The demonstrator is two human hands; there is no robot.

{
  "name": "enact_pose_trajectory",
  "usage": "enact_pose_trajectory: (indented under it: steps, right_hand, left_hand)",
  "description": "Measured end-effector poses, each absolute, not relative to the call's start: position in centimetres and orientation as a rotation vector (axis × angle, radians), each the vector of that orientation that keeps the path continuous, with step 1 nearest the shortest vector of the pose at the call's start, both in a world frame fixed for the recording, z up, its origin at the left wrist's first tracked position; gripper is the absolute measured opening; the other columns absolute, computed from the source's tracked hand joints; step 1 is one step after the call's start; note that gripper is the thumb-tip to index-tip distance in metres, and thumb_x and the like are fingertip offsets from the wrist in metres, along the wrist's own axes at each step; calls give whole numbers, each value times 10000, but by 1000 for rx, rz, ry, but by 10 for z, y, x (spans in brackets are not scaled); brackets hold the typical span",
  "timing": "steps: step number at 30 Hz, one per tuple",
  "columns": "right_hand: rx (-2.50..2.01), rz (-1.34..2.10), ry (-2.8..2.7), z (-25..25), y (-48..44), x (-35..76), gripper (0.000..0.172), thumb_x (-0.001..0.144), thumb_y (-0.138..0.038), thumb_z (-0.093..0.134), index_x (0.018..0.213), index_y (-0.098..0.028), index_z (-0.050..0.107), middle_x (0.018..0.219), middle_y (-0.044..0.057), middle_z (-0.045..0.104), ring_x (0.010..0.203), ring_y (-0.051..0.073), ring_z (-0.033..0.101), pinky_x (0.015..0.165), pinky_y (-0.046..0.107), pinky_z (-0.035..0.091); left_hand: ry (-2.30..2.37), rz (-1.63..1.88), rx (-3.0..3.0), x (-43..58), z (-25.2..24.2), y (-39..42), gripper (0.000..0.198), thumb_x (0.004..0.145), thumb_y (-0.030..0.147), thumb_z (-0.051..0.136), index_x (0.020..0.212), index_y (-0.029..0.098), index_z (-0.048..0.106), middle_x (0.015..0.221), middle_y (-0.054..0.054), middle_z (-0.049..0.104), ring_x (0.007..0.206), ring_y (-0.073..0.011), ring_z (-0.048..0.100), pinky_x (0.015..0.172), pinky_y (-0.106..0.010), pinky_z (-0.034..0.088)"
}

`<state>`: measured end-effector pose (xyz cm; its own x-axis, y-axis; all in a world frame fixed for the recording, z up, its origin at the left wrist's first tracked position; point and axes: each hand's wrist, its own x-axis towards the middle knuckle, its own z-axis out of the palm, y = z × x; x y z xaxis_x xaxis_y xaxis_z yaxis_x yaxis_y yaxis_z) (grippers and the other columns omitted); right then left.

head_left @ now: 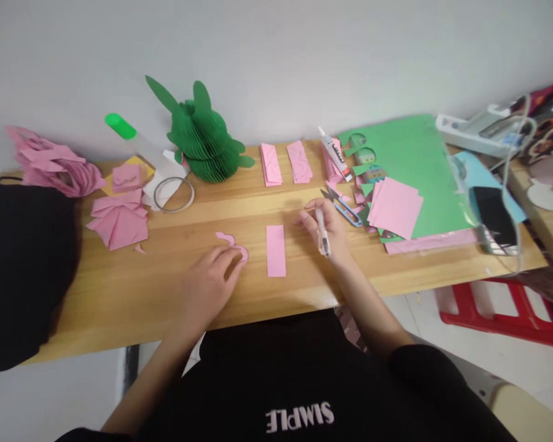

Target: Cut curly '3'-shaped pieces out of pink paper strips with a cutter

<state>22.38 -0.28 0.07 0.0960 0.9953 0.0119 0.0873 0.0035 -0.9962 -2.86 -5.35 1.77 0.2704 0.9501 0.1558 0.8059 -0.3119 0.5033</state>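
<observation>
My left hand (211,277) rests on the wooden table (175,319), its fingers curled over a pink cut-out paper shape (233,242). My right hand (326,230) is closed around a white pen (322,232), just right of a pink paper rectangle (275,250) lying flat between the hands. Small scissors with blue handles (343,207) lie just beyond my right hand.
At the back stand a green honeycomb paper figure (203,136), two pink paper stacks (286,162), a glue tube (335,154) and a tape ring (174,194). Pink scraps (120,221) lie left. Green and pink sheets (408,178) and a phone (494,218) lie right. A red stool (498,310) stands beside the table.
</observation>
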Motion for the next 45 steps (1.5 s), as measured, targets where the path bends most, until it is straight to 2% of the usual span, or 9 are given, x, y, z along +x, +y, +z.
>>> enact_pose_trajectory:
  steps: [4, 12, 18, 22, 25, 30, 37, 43, 45]
  right_hand:
    - [-1329, 1038, -1298, -4, -20, 220, 297, 919, -549, 553, 998, -267, 500, 736, -16, 702, 692, 177, 676, 723, 343, 532]
    - [-1338, 1036, -1484, -6, -27, 215, 330, 964, -581, 466, 1050, -266, 511, 874, 24, 773, 856, 202, 741, 827, 362, 541]
    - [-1377, 914, -1622, -8, -28, 212, 262, 985, -495, 465, 1020, -252, 554, 883, 40, 753, 859, 208, 727, 808, 344, 533]
    - [-1367, 911, -1628, -9, -28, 212, 257, 992, -487, 458, 1022, -248, 547, 940, 51, 758, 848, 197, 726, 803, 334, 535]
    - [-1369, 917, -1624, -9, -28, 212, 269, 994, -496, 450, 1018, -246, 548, 918, 47, 759, 841, 193, 725, 802, 331, 535]
    - [-1379, 933, -1596, -8, -28, 212, 252, 987, -482, 474, 1024, -250, 565, 925, 41, 771, 856, 193, 730, 823, 334, 541]
    - [-1371, 916, -1596, -12, -27, 212, 215, 977, -461, 482, 986, -267, 576, 904, 47, 784, 838, 217, 744, 803, 357, 561]
    - [-1340, 924, -1588, -12, -25, 212, 209, 969, -456, 471, 982, -264, 551, 865, 47, 794, 827, 224, 757, 793, 367, 573]
    - [-1343, 927, -1579, -13, -24, 212, 226, 961, -475, 480, 982, -262, 551, 864, 49, 795, 822, 228, 759, 794, 372, 574]
  left_hand:
    - [1345, 436, 2730, -45, 9, -58, 475, 1022, 463, 456, 1322, 117, 582, 1434, -194, 565, 1324, -349, 534, 1068, -488, 455]
    - [1183, 317, 2854, -62, 1, -88, 649, 1043, 498, 377, 1543, 91, 309, 1487, -229, 502, 1407, -346, 450, 1123, -479, 378]
    - [1017, 317, 2812, -38, 9, -70, 592, 1042, 506, 380, 1469, 102, 449, 1498, -195, 505, 1444, -331, 397, 1171, -484, 316]
    - [896, 287, 2804, -25, 7, -63, 559, 1049, 518, 344, 1334, 104, 587, 1402, -158, 608, 1392, -324, 456, 1180, -493, 297]
    - [882, 274, 2826, -23, 5, -63, 562, 1051, 524, 330, 1310, 109, 608, 1385, -150, 624, 1364, -321, 483, 1173, -490, 310]
    - [848, 229, 2846, -29, 4, -60, 542, 1051, 523, 339, 1351, 138, 575, 1430, -135, 593, 1384, -299, 472, 1172, -470, 324]
    - [1422, 303, 2751, -62, 0, -50, 640, 1043, 475, 340, 1557, 95, 306, 1495, -211, 506, 1397, -343, 462, 1112, -516, 383]
    - [1136, 430, 2968, -72, -3, -114, 488, 1043, 418, 426, 1415, 118, 521, 1269, -164, 693, 1208, -284, 631, 1093, -426, 420]
    - [1081, 567, 2997, -75, -8, -135, 353, 1027, 272, 493, 1350, 158, 578, 1122, -110, 752, 1059, -236, 692, 1030, -367, 469]
